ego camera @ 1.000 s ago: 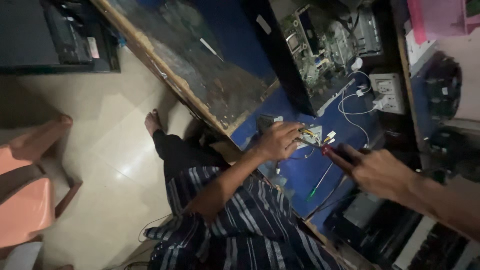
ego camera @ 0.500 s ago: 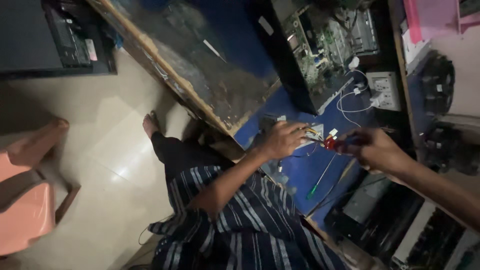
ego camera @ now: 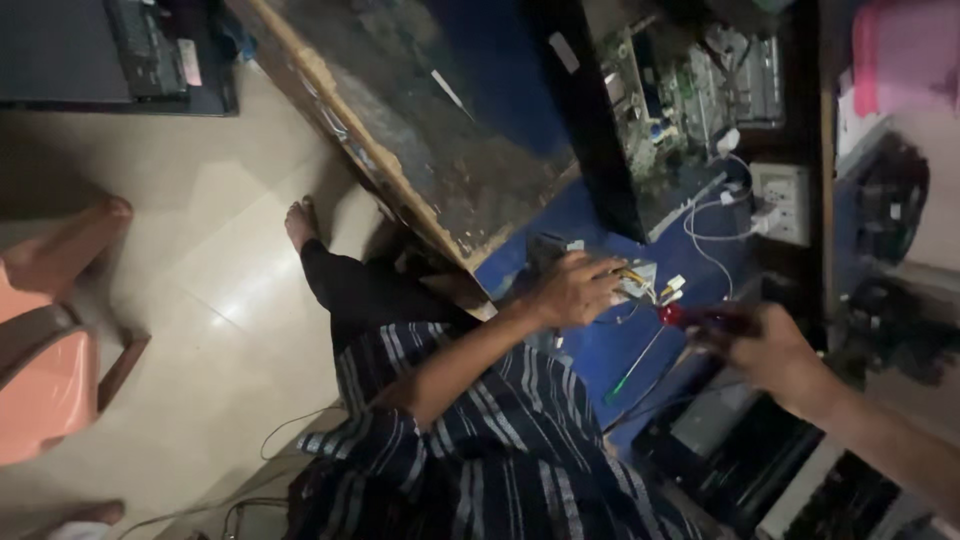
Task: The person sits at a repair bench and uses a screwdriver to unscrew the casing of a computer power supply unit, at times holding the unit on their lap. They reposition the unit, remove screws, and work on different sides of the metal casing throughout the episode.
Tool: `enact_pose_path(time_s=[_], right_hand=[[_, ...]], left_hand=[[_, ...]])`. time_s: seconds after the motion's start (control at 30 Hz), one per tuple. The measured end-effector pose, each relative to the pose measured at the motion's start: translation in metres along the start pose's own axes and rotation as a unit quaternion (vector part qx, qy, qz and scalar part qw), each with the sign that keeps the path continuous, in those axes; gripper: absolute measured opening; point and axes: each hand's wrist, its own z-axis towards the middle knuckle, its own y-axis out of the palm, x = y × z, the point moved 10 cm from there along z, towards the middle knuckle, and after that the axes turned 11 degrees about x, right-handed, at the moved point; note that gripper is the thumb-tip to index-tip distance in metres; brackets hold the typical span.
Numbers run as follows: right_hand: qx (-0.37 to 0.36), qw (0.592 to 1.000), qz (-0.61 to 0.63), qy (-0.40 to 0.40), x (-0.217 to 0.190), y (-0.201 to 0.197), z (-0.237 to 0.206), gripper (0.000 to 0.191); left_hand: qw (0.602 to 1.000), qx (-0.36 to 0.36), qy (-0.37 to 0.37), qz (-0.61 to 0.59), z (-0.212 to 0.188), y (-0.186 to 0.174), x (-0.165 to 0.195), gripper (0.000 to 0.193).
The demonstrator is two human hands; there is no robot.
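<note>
Seen from the head camera, the left hand (ego camera: 575, 290) lies palm down on a small pale part (ego camera: 638, 280) with short wires, its fingers curled over the part and pressing it to the blue table top (ego camera: 600, 350). The part sits just below the open computer case (ego camera: 690, 100), whose green boards and metal frame fill the space above it. The right hand (ego camera: 770, 350) is closed around a dark-handled tool with a red collar (ego camera: 690, 318); the red end points toward the part and lies just beside it, to the right of the left hand's fingertips. A thin green-tipped rod (ego camera: 632, 365) lies loose on the table top below the part, slanting down to the left. A white wall socket (ego camera: 785, 203) stands to the right of the computer case, and white cables (ego camera: 705, 220) run from it down toward the part. A worn wooden board (ego camera: 420, 150) slopes away to the left of the case. Below the part, the person's striped shirt (ego camera: 500, 450) fills the lower middle, with a bare foot (ego camera: 298, 222) on the pale floor (ego camera: 200, 280) farther left. A pink chair (ego camera: 50, 350) stands well apart at the left edge.
</note>
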Motion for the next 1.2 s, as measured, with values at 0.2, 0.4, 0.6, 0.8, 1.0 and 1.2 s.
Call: enact_pose_path(time_s=[0.2, 0.4, 0.6, 0.8, 1.0, 1.2], right_hand=[[-0.012, 0.994, 0.067, 0.080, -0.007, 0.001, -0.008, 0.050], [0.022, 0.853, -0.440, -0.280, -0.047, 0.010, -0.037, 0.051], [-0.027, 0.941, -0.290, -0.173, -0.005, 0.011, 0.009, 0.053], [-0.024, 0.977, 0.150, 0.148, -0.002, -0.007, 0.022, 0.039], [0.018, 0.929, -0.316, -0.191, -0.078, -0.001, -0.033, 0.044], [0.060, 0.878, -0.360, -0.309, -0.067, 0.002, -0.036, 0.052]], left_hand=[[0.999, -0.045, -0.026, -0.002, 0.000, 0.015, -0.004, 0.016], [0.998, -0.035, -0.012, 0.054, -0.001, 0.016, -0.001, 0.015], [0.997, -0.034, -0.050, 0.039, -0.004, 0.013, -0.011, 0.018], [0.998, -0.049, -0.028, 0.030, -0.004, 0.016, -0.011, 0.019], [0.995, -0.070, -0.052, 0.055, -0.005, 0.018, -0.016, 0.013], [0.998, -0.061, -0.022, 0.026, -0.006, 0.015, -0.012, 0.020]])
